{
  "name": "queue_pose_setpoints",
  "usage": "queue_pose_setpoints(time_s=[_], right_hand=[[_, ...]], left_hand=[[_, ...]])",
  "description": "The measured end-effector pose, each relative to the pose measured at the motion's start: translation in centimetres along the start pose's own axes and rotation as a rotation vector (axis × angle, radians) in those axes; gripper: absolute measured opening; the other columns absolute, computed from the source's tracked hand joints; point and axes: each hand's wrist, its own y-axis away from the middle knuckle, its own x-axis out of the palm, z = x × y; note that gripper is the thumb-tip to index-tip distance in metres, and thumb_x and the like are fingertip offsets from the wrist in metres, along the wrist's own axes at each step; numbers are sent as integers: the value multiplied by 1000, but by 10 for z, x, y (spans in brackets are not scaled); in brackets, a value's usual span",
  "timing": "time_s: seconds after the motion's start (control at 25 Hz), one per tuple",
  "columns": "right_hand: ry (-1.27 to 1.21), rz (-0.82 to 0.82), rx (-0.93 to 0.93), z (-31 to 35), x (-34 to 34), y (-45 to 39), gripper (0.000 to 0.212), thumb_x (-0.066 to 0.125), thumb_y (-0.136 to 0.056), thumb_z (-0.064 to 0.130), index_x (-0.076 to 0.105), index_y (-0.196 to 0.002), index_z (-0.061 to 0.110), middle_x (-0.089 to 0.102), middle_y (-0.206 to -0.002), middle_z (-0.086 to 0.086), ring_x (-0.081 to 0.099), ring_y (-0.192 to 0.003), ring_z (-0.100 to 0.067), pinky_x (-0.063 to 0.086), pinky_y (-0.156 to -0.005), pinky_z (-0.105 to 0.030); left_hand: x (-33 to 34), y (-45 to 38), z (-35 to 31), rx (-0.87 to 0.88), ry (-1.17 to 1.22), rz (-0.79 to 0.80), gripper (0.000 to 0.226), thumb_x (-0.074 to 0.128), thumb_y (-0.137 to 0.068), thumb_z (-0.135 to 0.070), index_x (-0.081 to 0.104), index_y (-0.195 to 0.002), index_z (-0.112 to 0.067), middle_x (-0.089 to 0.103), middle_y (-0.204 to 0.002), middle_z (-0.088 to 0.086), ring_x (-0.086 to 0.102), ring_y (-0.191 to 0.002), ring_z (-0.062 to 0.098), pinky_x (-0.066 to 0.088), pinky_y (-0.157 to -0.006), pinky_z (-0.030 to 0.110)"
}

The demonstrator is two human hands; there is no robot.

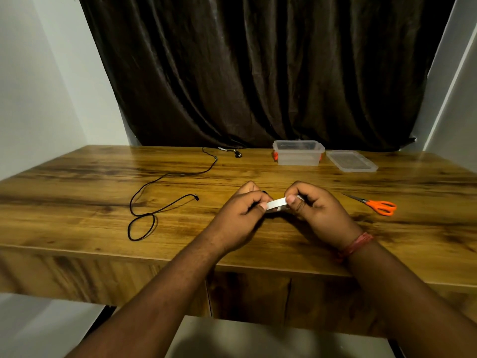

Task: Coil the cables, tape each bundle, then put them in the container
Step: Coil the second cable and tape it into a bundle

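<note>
I see my left hand (pixel 238 215) and right hand (pixel 313 206) pinching one tape strip (pixel 276 203); one loose cable (pixel 154 202), one container (pixel 298 153), one lid (pixel 351 161), one pair of scissors (pixel 379 205).

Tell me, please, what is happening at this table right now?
A person holds a strip of white tape stretched between the left hand and right hand. A black cable lies loose and uncoiled on the wooden table. The clear container stands open at the back, its lid beside it. Orange scissors lie to the right.
</note>
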Motion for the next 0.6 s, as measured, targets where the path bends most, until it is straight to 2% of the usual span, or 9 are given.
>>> queue_pose_setpoints(time_s=[0.12,0.16,0.24,0.28,0.4,0.52,0.6], right_hand=[[-26,17,-3,1,1,1,13,53,-91,32,62,-83,26,56,-69,13,50,-67,-6,42,-61,-30],[-26,33,-7,1,1,0,13,53,-92,31,62,-83,25,57,-70,12,51,-67,-7,43,-62,-32],[-28,59,-12,0,1,0,14,53,-92,30,62,-84,23,58,-70,10,52,-67,-9,44,-62,-34],[-38,61,-12,0,1,0,14,53,-92,29,62,-83,23,58,-69,9,52,-66,-8,44,-61,-30],[-91,43,-8,2,1,0,15,53,-92,27,62,-81,22,57,-69,9,51,-65,-4,42,-61,-20],[-108,29,-19,5,0,1,16,52,-92,26,61,-82,19,56,-69,10,52,-65,-3,42,-61,-16],[-114,26,-16,7,0,1,16,52,-92,26,61,-82,18,56,-68,11,51,-65,-3,43,-61,-17]], left_hand=[[0,1,0,-4,81,13,20,52,-96,-21,65,-83,-28,47,-94,-5,51,-88,19,49,-76,48],[-1,1,0,7,56,15,18,54,-96,-25,65,-82,-27,47,-93,-4,52,-87,20,50,-77,50],[-1,3,0,32,6,20,18,57,-96,-27,66,-81,-27,47,-92,-6,51,-84,15,49,-75,48],[-1,3,-1,25,18,21,19,58,-96,-26,66,-80,-29,48,-92,-6,51,-83,15,50,-75,49],[-1,2,-1,-11,82,24,21,56,-95,-24,65,-77,-33,48,-94,-5,54,-89,26,50,-80,56],[-1,3,-2,-14,108,29,21,54,-96,-18,66,-81,-23,48,-94,-4,53,-89,31,50,-76,54],[-1,2,-3,-8,94,30,20,52,-98,-14,67,-86,-14,48,-92,-7,52,-84,23,47,-69,46]])
